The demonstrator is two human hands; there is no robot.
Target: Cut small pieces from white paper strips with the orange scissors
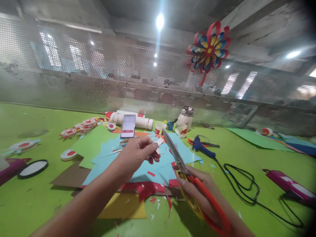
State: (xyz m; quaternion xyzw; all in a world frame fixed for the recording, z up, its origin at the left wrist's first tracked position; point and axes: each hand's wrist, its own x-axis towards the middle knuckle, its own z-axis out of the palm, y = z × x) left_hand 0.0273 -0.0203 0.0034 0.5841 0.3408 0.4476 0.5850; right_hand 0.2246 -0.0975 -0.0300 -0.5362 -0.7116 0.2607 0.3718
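Note:
Between the thumb and fingers of my left hand [142, 149] is a small white paper piece [160, 142]. My right hand [201, 186] grips a pair of scissors [175, 153] with red and yellow handles. The scissor blades point up and away, close to the right of the paper piece, and look nearly closed. Below both hands lie light blue paper sheets [145, 171], with red paper strips [143, 187] along their near edge. Small red and white scraps are scattered around them.
A phone [127, 126] stands behind the paper. A blue glue gun [202, 146] with a black cord lies right, near a magenta device [288, 184]. White rolls [143, 122], a paper cup [160, 127] and a white jug [185, 118] line the back. Round red-and-white pieces [69, 132] lie left.

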